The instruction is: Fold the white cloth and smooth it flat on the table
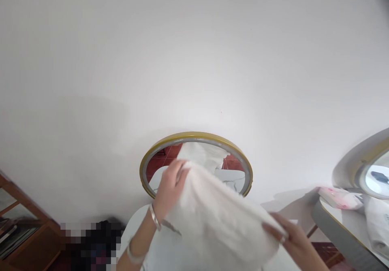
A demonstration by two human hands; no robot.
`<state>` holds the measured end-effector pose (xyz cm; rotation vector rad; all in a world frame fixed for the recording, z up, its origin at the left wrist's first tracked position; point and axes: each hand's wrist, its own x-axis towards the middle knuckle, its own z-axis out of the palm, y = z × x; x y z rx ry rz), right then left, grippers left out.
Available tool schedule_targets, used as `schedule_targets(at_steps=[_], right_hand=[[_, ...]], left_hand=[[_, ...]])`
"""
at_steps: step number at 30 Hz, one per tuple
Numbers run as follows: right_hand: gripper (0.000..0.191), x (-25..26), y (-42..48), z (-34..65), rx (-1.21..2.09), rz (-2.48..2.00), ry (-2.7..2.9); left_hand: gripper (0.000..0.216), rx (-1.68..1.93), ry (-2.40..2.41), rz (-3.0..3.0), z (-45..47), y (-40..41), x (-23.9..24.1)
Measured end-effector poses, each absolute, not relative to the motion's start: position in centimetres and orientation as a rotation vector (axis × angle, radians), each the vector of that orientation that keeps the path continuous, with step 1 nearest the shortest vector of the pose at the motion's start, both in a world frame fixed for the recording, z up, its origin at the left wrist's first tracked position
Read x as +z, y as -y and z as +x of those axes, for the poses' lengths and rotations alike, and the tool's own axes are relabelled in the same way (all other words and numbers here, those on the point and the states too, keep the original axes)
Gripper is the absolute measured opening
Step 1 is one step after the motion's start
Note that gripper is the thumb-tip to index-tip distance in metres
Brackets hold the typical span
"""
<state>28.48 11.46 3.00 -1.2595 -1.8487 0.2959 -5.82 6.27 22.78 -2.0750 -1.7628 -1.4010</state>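
Observation:
A white cloth (219,218) is stretched between my two hands above a white marbled tabletop (136,226). My left hand (172,186), with two bracelets on its wrist, pinches the cloth's upper left corner. At the lower right, my right hand (284,234) is closed on the other end, with a ring on one finger. The cloth hangs in soft folds and hides much of the tabletop. Behind it, a round gold-rimmed mirror (194,135) reflects the cloth and a red tiled floor.
On the right, a second table (343,222) bears a pink-and-white packet (340,198), a white bundle (378,222) and another round mirror (377,178). A wooden shelf (36,242) stands at the lower left, beside a dark, partly pixelated shape (103,242). A white wall (194,60) rises behind.

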Motion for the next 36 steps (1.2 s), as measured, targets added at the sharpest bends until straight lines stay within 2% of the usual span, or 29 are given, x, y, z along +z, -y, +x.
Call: schedule_targets(at_steps=[3, 6, 10, 13, 15, 18, 20, 23, 27, 32, 36], right_hand=[[0.043, 12.7, -15.6, 26.4, 0.479, -1.181, 1.459], [0.049, 16.5, -19.6, 23.9, 0.438, -1.190, 1.153], [0.051, 14.2, -22.0, 21.3, 0.101, -1.203, 1.116], [0.040, 11.2, -20.8, 19.3, -0.071, -1.092, 1.207], [0.041, 9.8, -19.6, 18.1, -0.018, -1.037, 1.322], [0.051, 8.5, -18.7, 17.0, 0.055, -1.078, 1.376], [0.051, 8.0, -18.8, 17.0, 0.056, -1.127, 1.361], [0.051, 7.1, -19.1, 17.5, 0.009, -1.181, 1.337], [0.063, 6.1, -18.5, 17.8, 0.005, -1.214, 1.301], [0.068, 5.9, -18.2, 17.2, 0.285, -1.297, 1.236], [0.066, 6.0, -19.0, 17.1, 0.425, -1.358, 1.122]], left_hand=[[0.026, -1.195, 1.587, -1.943, -4.9, -11.3, 29.6], [0.020, -0.864, 1.712, -1.885, -2.7, -16.4, 33.8], [0.027, -0.461, 1.914, -1.935, 0.3, -19.8, 34.7], [0.023, -0.385, 1.802, -2.027, 1.5, -19.5, 33.9], [0.017, -0.410, 1.718, -2.112, 1.6, -18.7, 33.0], [0.041, -0.350, 1.604, -2.209, 1.7, -17.8, 31.4], [0.047, -0.252, 1.503, -2.218, 2.0, -17.7, 30.4], [0.042, -0.189, 1.384, -2.219, 3.5, -18.4, 29.1], [0.037, -0.075, 1.330, -2.335, 7.3, -20.5, 27.0], [0.019, 0.074, 1.265, -2.474, 11.5, -22.0, 24.3], [0.018, 0.037, 1.226, -2.491, 11.7, -21.6, 24.2]])
